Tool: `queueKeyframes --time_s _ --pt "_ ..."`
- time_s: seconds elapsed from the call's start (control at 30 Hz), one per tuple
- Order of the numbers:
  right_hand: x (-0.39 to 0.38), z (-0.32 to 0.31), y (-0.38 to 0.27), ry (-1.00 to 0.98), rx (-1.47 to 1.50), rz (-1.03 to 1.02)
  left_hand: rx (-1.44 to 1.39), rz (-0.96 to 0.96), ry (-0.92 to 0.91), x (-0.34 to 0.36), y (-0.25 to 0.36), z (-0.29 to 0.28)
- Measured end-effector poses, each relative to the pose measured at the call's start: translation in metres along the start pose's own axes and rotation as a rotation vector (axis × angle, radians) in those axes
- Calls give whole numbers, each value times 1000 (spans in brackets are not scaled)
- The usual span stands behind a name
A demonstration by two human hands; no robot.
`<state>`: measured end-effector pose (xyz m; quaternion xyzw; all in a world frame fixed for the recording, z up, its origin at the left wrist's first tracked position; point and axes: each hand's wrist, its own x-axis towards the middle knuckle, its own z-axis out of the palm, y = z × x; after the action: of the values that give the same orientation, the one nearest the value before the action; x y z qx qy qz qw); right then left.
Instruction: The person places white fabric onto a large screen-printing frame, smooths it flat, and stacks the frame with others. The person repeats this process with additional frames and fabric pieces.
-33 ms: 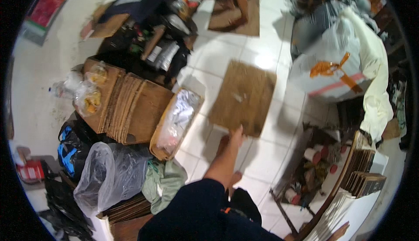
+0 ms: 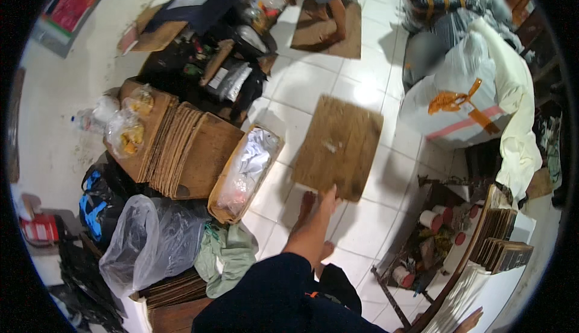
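My left hand (image 2: pixel 329 201) reaches forward, its fingers closed on the near edge of a brown wooden board (image 2: pixel 339 146). The flat, scuffed board is held out above the white tiled floor. Its thumb side shows at the board's edge; the other fingers are hidden beneath. At the lower right my right hand (image 2: pixel 469 320) is only partly in view, fingers extended beside a stack of white sheets (image 2: pixel 449 294) on a table. Below my left arm, a bare foot (image 2: pixel 304 209) shows on the tiles.
On the left stand a row of brown boards (image 2: pixel 175 146), a long box (image 2: pixel 265 158) with plastic and paper, and a clear plastic bag (image 2: pixel 139 248). Far ahead another person's arm (image 2: pixel 339 22) reaches down to a board (image 2: pixel 350 47). A large white sack (image 2: pixel 449 98) stands right.
The board and my left hand sit slightly lower in the picture, as does the far floor area. My grip on the board looks the same.
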<state>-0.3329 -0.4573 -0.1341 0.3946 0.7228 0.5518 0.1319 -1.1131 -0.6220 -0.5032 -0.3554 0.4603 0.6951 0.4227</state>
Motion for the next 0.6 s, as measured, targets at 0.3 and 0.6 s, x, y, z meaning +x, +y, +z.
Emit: queueKeyframes --time_s 0.3,0.6 --pt "24 0 -13 -322 692 287 425 -354 -45 -95 -79 -191" --pt "86 -93 24 -579 359 638 1126 -73 87 -13 77 -448"
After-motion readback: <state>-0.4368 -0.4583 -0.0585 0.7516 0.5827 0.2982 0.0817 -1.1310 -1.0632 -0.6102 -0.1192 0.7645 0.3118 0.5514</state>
